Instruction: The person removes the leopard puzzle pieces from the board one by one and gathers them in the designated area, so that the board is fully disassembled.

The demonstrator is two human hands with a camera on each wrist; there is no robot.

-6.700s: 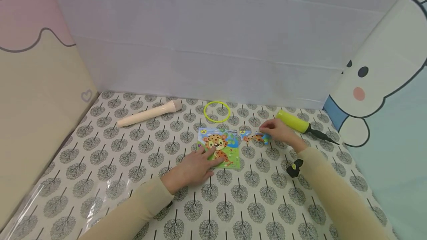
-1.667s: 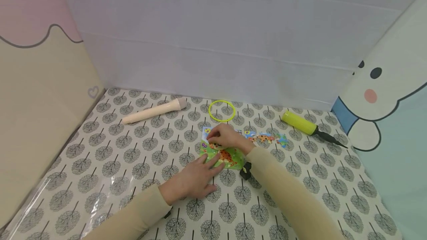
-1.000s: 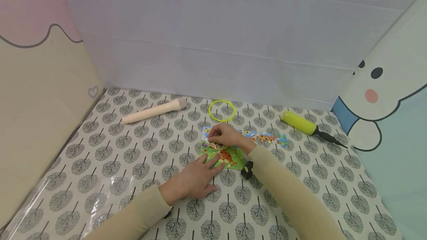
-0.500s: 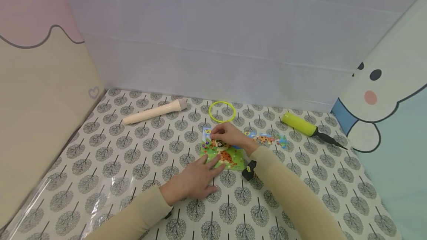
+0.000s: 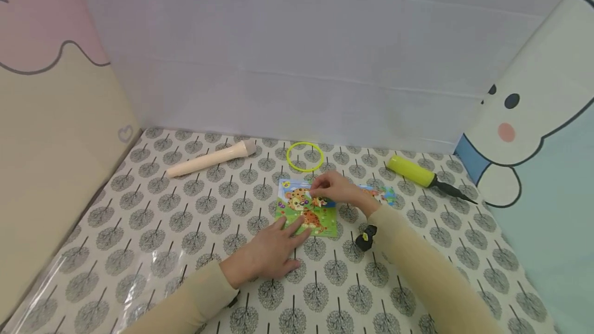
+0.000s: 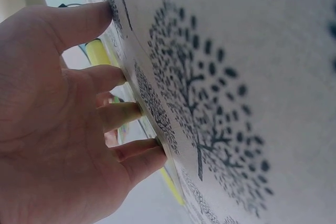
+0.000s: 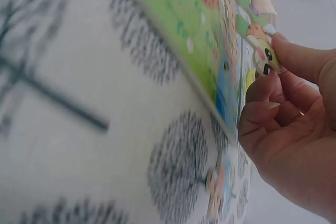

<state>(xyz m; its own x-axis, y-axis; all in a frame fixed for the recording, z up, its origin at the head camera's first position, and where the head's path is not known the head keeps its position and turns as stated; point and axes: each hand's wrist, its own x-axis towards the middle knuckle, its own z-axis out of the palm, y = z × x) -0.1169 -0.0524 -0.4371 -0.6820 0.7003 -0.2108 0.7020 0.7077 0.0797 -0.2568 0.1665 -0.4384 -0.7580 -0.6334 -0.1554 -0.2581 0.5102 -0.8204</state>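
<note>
A picture puzzle board with a spotted leopard cub on green and blue lies flat at the middle of the table. My left hand is spread palm down, its fingertips on the board's lower left edge. In the left wrist view, the fingers of my left hand are straight and apart. Over the board's upper right, my right hand pinches a small puzzle piece between thumb and fingers. The piece shows part of the cub's face and is tilted up off the board. More loose pieces lie right of the board, partly behind my right hand.
A pale pink microphone-shaped stick lies at the back left. A yellow-green ring lies behind the board. At the back right is a yellow hand pump with a black nozzle. Fabric walls enclose the table's back and sides.
My right hand went from the loose pieces to the board's upper left, lingered there, then shifted right with the piece, uncovering the cub's face. My left hand stays at the board's lower edge.
</note>
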